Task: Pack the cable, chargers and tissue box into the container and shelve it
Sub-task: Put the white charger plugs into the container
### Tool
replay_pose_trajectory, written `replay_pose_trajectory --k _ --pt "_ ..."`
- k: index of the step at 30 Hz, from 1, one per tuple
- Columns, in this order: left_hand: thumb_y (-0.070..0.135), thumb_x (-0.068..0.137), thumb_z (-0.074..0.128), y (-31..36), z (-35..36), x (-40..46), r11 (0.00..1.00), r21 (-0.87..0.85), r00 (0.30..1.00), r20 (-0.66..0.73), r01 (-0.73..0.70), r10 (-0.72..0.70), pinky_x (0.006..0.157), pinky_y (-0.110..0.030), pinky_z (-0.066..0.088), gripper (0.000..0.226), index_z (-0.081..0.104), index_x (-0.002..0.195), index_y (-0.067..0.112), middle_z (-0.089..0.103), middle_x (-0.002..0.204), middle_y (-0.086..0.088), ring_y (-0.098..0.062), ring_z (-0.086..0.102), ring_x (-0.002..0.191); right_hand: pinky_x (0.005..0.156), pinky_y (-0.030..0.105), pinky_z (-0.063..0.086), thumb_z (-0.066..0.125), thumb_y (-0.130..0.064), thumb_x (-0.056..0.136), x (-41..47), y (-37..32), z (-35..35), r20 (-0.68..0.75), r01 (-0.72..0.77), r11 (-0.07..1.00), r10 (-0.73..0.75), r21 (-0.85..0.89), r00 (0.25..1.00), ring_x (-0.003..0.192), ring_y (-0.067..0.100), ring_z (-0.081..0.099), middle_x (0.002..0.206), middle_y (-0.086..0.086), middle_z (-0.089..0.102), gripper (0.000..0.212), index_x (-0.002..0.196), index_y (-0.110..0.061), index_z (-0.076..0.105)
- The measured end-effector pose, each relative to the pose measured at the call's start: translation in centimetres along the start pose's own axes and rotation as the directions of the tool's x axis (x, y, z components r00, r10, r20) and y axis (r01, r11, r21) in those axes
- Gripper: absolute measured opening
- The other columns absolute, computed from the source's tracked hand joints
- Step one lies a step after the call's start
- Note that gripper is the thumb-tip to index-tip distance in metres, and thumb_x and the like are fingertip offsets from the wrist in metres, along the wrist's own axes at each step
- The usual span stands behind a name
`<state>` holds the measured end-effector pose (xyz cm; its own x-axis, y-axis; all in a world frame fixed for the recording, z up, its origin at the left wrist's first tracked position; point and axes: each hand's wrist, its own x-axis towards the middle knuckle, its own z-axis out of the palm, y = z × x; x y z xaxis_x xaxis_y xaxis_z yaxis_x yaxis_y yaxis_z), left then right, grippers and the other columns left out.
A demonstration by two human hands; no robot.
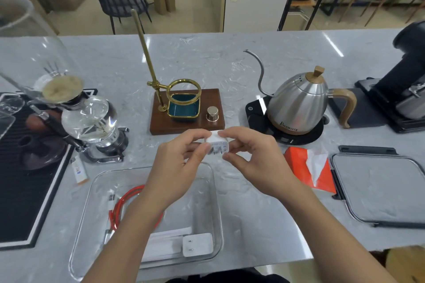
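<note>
Chargers are split between two places: one small white charger (218, 142) is held up over the marble surface (230, 66), pinched between both hands, its prongs facing the camera. The left hand (177, 163) grips its left end with curled fingers and thumb, and the right hand (250, 156) pinches its right end. A second white charger (197, 244) lies prongs-up in the near right corner of the clear container (216, 202), which sits at the near edge of the surface below the hands. Inside it too, on the left, lies the coiled red cable (122, 204), partly hidden by the left forearm. An orange tissue box (305, 167) rests on the surface right of the hands, just beside the container's lid (377, 186). Farther back stand a steel kettle (299, 101) and a wooden dripper stand (186, 110).
</note>
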<state>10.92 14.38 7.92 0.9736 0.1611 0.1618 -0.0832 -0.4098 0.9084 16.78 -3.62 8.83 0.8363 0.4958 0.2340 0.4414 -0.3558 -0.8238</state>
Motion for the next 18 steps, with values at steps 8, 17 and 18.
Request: replay_pose_trajectory --k 8,17,18 --pt "0.018 0.095 0.06 -1.3 -2.5 -1.7 0.998 -0.056 1.0 0.026 0.01 -0.009 0.088 -0.031 0.056 0.026 0.068 0.119 0.02 0.073 0.109 0.007 -0.006 0.069 0.1 0.08 0.005 0.046 0.074 -0.002 0.082 -0.5 -1.8 2.4 -0.015 -0.022 0.998 0.022 -0.06 1.0 0.083 0.002 0.065 0.092 -0.018 0.067 0.038 0.116 -0.018 0.071" --pt "0.003 0.087 0.069 -2.4 -3.9 -3.4 0.989 -0.126 0.994 0.088 0.077 -0.066 0.085 -0.015 0.052 0.047 0.067 0.114 0.041 0.072 0.106 0.02 -0.002 0.069 0.098 0.08 0.002 0.043 0.075 -0.006 0.082 -1.8 -2.9 3.9 -0.037 -0.054 0.992 0.05 -0.118 0.998 0.084 -0.006 0.064 0.089 -0.031 0.061 0.038 0.116 -0.022 0.072" --pt "0.003 0.087 0.069 -2.6 -4.0 -3.5 0.99 -0.12 0.994 0.092 0.069 -0.058 0.086 -0.016 0.052 0.046 0.068 0.115 0.039 0.073 0.106 0.019 -0.002 0.069 0.098 0.08 0.003 0.043 0.076 -0.008 0.082 -1.9 -3.0 4.0 -0.039 -0.045 0.99 0.04 -0.137 0.998 0.084 -0.006 0.064 0.092 -0.029 0.063 0.037 0.116 -0.023 0.072"
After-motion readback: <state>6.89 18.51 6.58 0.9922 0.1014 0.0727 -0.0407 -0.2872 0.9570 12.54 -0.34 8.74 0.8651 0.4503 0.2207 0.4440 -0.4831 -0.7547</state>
